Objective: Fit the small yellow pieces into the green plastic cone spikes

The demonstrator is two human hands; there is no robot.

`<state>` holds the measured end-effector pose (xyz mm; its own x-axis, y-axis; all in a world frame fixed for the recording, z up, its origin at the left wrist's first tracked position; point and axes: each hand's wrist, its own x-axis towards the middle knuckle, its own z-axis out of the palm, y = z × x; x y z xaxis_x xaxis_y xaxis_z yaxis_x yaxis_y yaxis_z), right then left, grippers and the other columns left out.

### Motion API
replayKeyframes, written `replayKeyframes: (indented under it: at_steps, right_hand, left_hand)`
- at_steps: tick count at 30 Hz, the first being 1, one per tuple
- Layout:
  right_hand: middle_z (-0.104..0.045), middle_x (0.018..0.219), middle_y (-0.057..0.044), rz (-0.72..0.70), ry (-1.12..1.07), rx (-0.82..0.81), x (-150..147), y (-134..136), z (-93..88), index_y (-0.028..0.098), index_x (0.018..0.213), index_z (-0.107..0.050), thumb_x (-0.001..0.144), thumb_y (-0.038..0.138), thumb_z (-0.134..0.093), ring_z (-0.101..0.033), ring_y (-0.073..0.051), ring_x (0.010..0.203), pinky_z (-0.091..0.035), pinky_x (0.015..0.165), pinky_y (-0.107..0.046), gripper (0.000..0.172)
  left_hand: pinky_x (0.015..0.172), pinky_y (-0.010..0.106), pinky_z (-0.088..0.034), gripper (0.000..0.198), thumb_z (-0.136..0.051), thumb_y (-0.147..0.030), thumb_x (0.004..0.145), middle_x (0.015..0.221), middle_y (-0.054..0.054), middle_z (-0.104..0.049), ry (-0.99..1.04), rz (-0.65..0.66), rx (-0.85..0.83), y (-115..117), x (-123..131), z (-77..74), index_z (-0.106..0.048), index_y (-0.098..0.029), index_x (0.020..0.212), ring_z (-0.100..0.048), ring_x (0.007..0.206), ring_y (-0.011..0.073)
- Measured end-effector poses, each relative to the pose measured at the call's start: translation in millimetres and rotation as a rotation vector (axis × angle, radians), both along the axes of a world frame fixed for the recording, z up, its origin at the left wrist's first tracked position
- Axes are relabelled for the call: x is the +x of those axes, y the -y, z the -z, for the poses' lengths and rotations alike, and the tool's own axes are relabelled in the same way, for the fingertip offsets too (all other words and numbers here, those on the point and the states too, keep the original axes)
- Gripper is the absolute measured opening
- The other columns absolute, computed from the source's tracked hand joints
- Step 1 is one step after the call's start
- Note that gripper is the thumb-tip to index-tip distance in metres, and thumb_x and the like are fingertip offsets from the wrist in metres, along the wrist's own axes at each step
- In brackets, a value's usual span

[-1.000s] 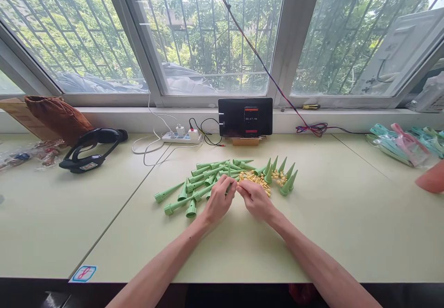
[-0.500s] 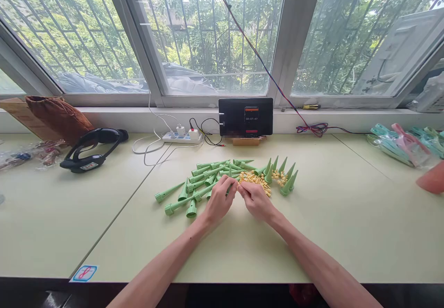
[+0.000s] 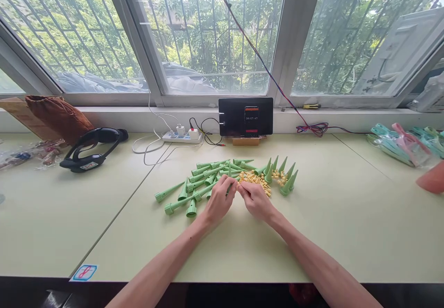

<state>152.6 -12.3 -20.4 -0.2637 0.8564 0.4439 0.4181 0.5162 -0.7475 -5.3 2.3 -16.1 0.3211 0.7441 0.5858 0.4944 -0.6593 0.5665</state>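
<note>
My left hand (image 3: 222, 197) is closed around a green plastic watering spike (image 3: 228, 188), of which a part shows between thumb and fingers. Against it, fingertip to fingertip, my right hand (image 3: 255, 199) is closed in a pinch; what it grips is hidden by the fingers. Just behind my right hand lies a pile of small yellow plastic pegs (image 3: 251, 177). Left of and behind my left hand, many green spikes (image 3: 180, 204) lie heaped across each other. Several green spikes stand point up (image 3: 287, 187) at the right, with a few yellow pegs (image 3: 280, 177) among them.
A dark tablet-like screen (image 3: 231, 118) showing a timer stands at the back. Left of it is a white power strip (image 3: 183, 137) with cables. A black headset (image 3: 90, 153) and brown pouch (image 3: 58, 116) lie left; plastic-wrapped straps (image 3: 398, 144) lie right.
</note>
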Motion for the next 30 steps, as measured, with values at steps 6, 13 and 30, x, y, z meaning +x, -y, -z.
replayKeyframes:
  at_steps: [6,13,30]
  right_hand:
    - [-0.037,0.06,0.003,-0.004,-0.005,-0.002,-0.5,0.9,0.4,0.021,0.066,-0.029,0.1,0.03,-0.038,-0.031,-0.012,0.055,-0.024,0.054,-0.027,0.036]
    - [-0.036,0.06,0.004,-0.009,-0.015,-0.016,-0.6,0.3,0.7,0.02,0.066,-0.028,0.099,0.03,-0.038,-0.03,-0.011,0.056,-0.024,0.055,-0.026,0.036]
    - [-0.035,0.059,0.004,0.009,-0.026,-0.015,-2.3,2.3,-1.6,0.02,0.065,-0.029,0.099,0.03,-0.038,-0.029,-0.011,0.055,-0.023,0.054,-0.027,0.037]
  left_hand:
    - [0.066,0.025,-0.042,0.019,-0.041,-0.022,0.1,0.082,0.002,-0.051,-0.009,0.01,0.015,-0.6,-1.4,1.3,-0.052,-0.019,0.085,-0.051,0.071,0.0128]
    - [0.064,0.024,-0.041,0.019,-0.041,-0.022,0.1,0.081,0.001,-0.049,-0.005,0.009,0.024,-1.1,-1.6,3.3,-0.052,-0.019,0.085,-0.049,0.07,0.0122]
    - [0.066,0.025,-0.042,0.02,-0.04,-0.023,0.1,0.081,0.002,-0.05,0.001,0.02,0.004,-0.2,-1.5,1.7,-0.051,-0.019,0.085,-0.05,0.071,0.0131]
